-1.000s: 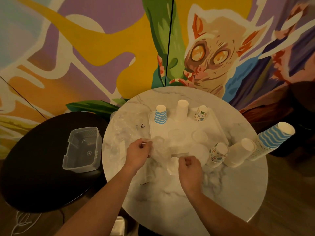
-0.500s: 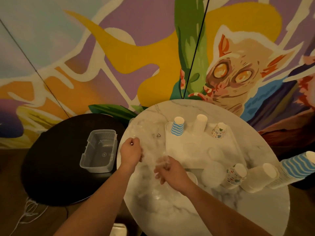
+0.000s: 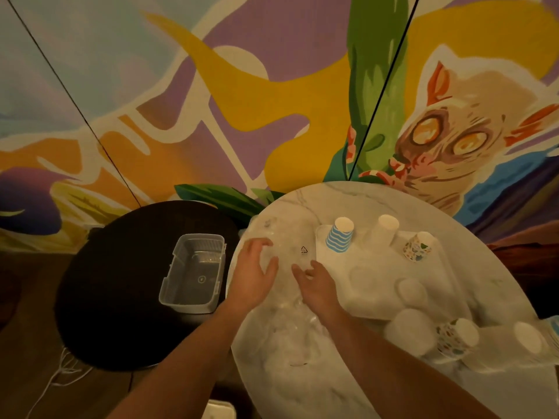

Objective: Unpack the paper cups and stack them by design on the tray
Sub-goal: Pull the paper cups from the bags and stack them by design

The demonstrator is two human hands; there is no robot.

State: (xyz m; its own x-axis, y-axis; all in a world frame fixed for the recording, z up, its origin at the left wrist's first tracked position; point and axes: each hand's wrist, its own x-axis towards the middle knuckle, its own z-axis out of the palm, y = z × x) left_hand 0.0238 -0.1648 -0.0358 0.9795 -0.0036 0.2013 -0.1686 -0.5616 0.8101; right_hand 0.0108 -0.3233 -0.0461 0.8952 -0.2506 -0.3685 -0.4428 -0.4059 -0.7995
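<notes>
Three cups stand upside down along the far edge of the white tray (image 3: 378,300): a blue-striped cup (image 3: 340,235), a plain white cup (image 3: 384,229) and a multicoloured patterned cup (image 3: 419,247). Crumpled clear plastic wrap (image 3: 298,246) with a recycling mark lies on the marble table, left of the tray. My left hand (image 3: 252,275) curls its thumb and fingers around a bulge of that wrap. My right hand (image 3: 317,287) lies beside it with fingers stretched forward on the wrap. A patterned cup stack (image 3: 456,337) and a plain cup stack (image 3: 526,340) lie on their sides at the right.
The round marble table (image 3: 302,373) carries more clear wrap near its front. Pale round shapes sit on the tray's near half. A clear plastic bin (image 3: 193,273) stands on a dark round side table (image 3: 121,282) to the left. A painted wall is behind.
Both hands have moved left and away from me across the table with the clear wrap. The right hand's fingers have straightened. The view has swung left.
</notes>
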